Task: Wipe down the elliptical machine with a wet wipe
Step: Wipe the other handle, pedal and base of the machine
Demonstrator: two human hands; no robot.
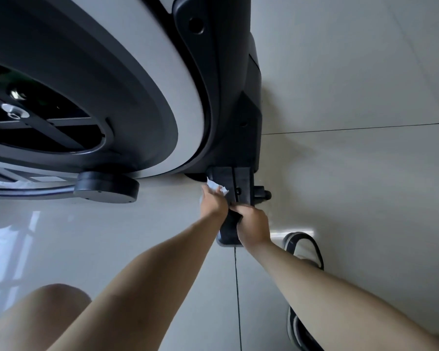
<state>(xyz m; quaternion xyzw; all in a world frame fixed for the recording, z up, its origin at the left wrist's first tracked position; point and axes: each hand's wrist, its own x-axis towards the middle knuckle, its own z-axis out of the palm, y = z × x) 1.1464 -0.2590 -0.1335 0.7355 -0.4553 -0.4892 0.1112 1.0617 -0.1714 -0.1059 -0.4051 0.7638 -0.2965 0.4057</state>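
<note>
The floor (352,173) is pale, glossy tile crossed by thin dark grout lines, and at the left it carries the soft reflection of a window (15,244). Seen from above, the elliptical machine (137,97) fills the upper left. It has a large rounded housing in dark grey with a broad white band (188,110) curving round its edge, and an oval opening that shows metal struts and bolts inside. A round black cap (107,187) sits at the housing's lower edge on a grey metal arm. Below the housing, a black foot bar (241,183) lies flat on the tile, with a small black knob (262,195) just beside it on the right. The wipe (217,186) is white and crumpled, and it is bunched against the left edge of the foot bar, near where the bar meets the housing. The left hand (213,202) holds the wipe there. Its back faces the camera and its fingers are hidden beneath, so the exact grip cannot be made out. The right hand (254,222) curls its fingers round the near end of the foot bar, touching the left hand. A bare knee (48,307) shows at the lower left, and a dark sandal (304,245) rests on the tile behind the right forearm.
</note>
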